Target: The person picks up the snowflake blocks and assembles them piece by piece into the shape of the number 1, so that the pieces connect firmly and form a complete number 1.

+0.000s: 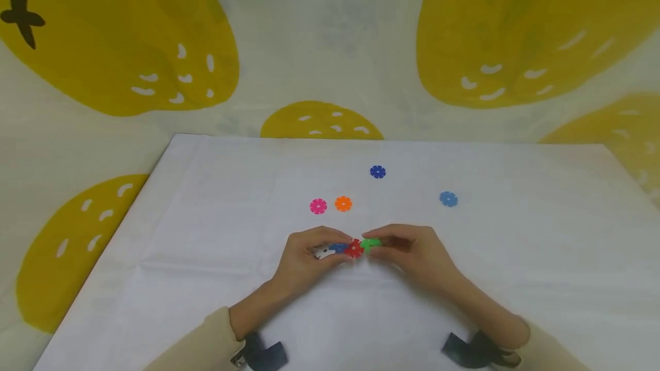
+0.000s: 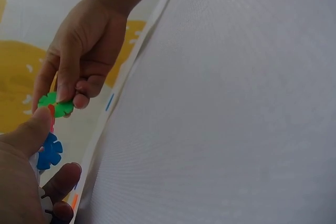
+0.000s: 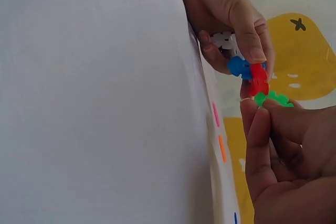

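My left hand (image 1: 304,253) pinches a short chain of notched plastic discs between thumb and fingers. In it are a white disc (image 3: 222,40), a blue disc (image 2: 50,151) and a red disc (image 1: 354,248). Opposite, my right hand (image 1: 412,248) pinches a green notched disc (image 3: 274,99) by its edge. The green disc meets the red one's edge; whether their slots are locked together cannot be told. Fingers partly cover the white and blue discs in the head view.
Beyond the hands, a pink disc (image 1: 318,206) and an orange disc (image 1: 343,204) lie side by side on the white table (image 1: 216,216). Farther back is a dark blue disc (image 1: 378,172); a light blue disc (image 1: 448,198) lies to the right.
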Demonstrator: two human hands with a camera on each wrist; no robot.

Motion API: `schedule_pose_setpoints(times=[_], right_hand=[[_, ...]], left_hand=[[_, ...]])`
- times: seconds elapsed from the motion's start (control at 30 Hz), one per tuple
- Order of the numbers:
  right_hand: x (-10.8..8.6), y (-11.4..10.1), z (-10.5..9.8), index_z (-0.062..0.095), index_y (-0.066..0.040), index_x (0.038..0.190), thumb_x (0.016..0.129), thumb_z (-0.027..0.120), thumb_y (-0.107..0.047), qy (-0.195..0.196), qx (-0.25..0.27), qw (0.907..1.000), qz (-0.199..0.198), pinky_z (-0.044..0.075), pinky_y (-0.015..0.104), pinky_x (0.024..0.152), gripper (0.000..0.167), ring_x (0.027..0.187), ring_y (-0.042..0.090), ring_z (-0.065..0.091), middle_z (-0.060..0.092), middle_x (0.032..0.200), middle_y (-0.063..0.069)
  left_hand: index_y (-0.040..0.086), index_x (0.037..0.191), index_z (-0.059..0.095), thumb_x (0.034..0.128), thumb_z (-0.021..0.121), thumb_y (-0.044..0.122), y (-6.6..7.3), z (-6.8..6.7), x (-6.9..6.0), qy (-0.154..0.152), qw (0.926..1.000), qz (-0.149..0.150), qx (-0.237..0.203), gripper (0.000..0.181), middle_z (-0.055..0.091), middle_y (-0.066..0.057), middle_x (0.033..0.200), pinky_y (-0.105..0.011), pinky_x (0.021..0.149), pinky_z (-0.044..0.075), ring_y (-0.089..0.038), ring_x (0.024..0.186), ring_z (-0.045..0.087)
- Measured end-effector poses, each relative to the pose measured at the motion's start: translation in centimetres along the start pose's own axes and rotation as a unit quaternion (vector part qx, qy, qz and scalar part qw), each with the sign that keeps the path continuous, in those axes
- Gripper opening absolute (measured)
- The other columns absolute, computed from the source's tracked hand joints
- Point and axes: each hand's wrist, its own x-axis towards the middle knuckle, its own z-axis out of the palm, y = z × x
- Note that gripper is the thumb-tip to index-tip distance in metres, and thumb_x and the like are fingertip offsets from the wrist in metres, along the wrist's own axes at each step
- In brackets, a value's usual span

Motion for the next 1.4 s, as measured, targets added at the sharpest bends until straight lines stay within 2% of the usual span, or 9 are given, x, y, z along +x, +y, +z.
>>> schedule_pose_setpoints(times=[0.23, 0.37, 0.47, 0.63, 0.9, 1.0, 1.1, 1.3, 1.4], right_hand=[[-0.2, 0.2, 0.4, 0.075, -0.022, 0.102, 0.079, 0.079, -0.019, -0.009, 0.052, 0.9977, 0.043, 0.055, 0.026, 0.07, 0.024, 0.078, 0.014, 0.067, 0.071, 0.092, -0.009], [-0.2, 0.3, 0.7, 0.075, -0.018, 0.103, 0.081, 0.078, -0.017, -0.021, 0.095, 0.9937, 0.055, 0.055, 0.027, 0.072, 0.022, 0.078, 0.018, 0.068, 0.072, 0.09, -0.004], [-0.3, 0.4, 0.9, 0.075, -0.017, 0.103, 0.082, 0.076, -0.016, -0.028, 0.11, 0.9917, 0.06, 0.055, 0.027, 0.074, 0.021, 0.079, 0.019, 0.069, 0.071, 0.088, -0.001], [-0.4, 0.6, 0.9, 0.074, -0.013, 0.102, 0.082, 0.075, -0.013, -0.04, 0.134, 0.9887, 0.054, 0.055, 0.029, 0.074, 0.02, 0.08, 0.021, 0.07, 0.072, 0.088, 0.001], [-0.3, 1.0, 1.1, 0.073, -0.008, 0.101, 0.083, 0.073, -0.006, -0.055, 0.181, 0.9816, 0.029, 0.056, 0.033, 0.074, 0.018, 0.079, 0.025, 0.071, 0.072, 0.089, 0.005], [-0.3, 1.0, 1.2, 0.073, -0.006, 0.1, 0.082, 0.073, -0.004, -0.057, 0.188, 0.9801, 0.027, 0.056, 0.034, 0.073, 0.017, 0.079, 0.026, 0.071, 0.072, 0.089, 0.006], [-0.3, 1.0, 1.3, 0.073, -0.006, 0.099, 0.082, 0.073, -0.002, -0.059, 0.19, 0.9795, 0.031, 0.056, 0.034, 0.073, 0.017, 0.078, 0.026, 0.071, 0.072, 0.089, 0.007], [-0.4, 0.9, 1.6, 0.073, -0.005, 0.098, 0.083, 0.071, 0.002, -0.064, 0.202, 0.9768, 0.034, 0.056, 0.034, 0.075, 0.017, 0.08, 0.027, 0.071, 0.072, 0.095, 0.008], [-0.4, 1.0, 1.8, 0.072, -0.004, 0.097, 0.082, 0.071, 0.003, -0.063, 0.205, 0.9762, 0.035, 0.056, 0.035, 0.074, 0.017, 0.08, 0.027, 0.071, 0.072, 0.095, 0.009]], left_hand=[[-0.006, 0.098, 0.072, 0.0734, 0.077, -0.009, 0.2, -0.1, 0.0, -0.008, 0.9993, -0.031, -0.016, 0.025, 0.072, -0.013, 0.093, -0.033, 0.071, 0.056, -0.02, 0.088, 0.069], [-0.007, 0.096, 0.073, 0.0735, 0.077, -0.009, 0.4, -0.1, 0.0, -0.004, 0.9989, -0.042, -0.018, 0.023, 0.072, -0.013, 0.091, -0.032, 0.069, 0.056, -0.02, 0.086, 0.07], [-0.007, 0.095, 0.073, 0.0729, 0.077, -0.009, 0.6, -0.1, 0.0, -0.001, 0.9986, -0.048, -0.02, 0.022, 0.072, -0.014, 0.09, -0.033, 0.069, 0.056, -0.02, 0.085, 0.07], [-0.006, 0.093, 0.074, 0.0721, 0.079, -0.006, 0.6, -0.1, -0.1, -0.002, 0.9968, -0.079, -0.016, 0.022, 0.072, -0.012, 0.09, -0.031, 0.07, 0.056, -0.017, 0.087, 0.07], [0.005, 0.095, 0.077, 0.0732, 0.081, 0.005, -1.7, 0.2, -0.9, -0.001, 0.9942, -0.106, -0.019, 0.022, 0.073, 0.0, 0.092, -0.029, 0.071, 0.056, -0.013, 0.09, 0.069], [0.007, 0.095, 0.077, 0.0738, 0.081, 0.007, -2.0, 0.2, -1.0, -0.002, 0.9939, -0.109, -0.017, 0.021, 0.073, 0.002, 0.092, -0.028, 0.071, 0.055, -0.012, 0.091, 0.069], [0.004, 0.093, 0.077, 0.0733, 0.081, 0.002, -1.7, 0.2, -0.9, -0.003, 0.9935, -0.112, -0.021, 0.02, 0.073, -0.001, 0.09, -0.028, 0.071, 0.055, -0.013, 0.09, 0.069], [-0.005, 0.089, 0.075, 0.0722, 0.078, -0.008, 0.4, 0.0, -0.3, -0.014, 0.9937, -0.107, -0.031, 0.017, 0.073, -0.01, 0.086, -0.032, 0.072, 0.056, -0.017, 0.087, 0.07], [-0.006, 0.088, 0.074, 0.072, 0.077, -0.009, 0.5, 0.0, -0.3, -0.015, 0.9942, -0.102, -0.032, 0.017, 0.072, -0.012, 0.085, -0.032, 0.072, 0.056, -0.017, 0.087, 0.07]])
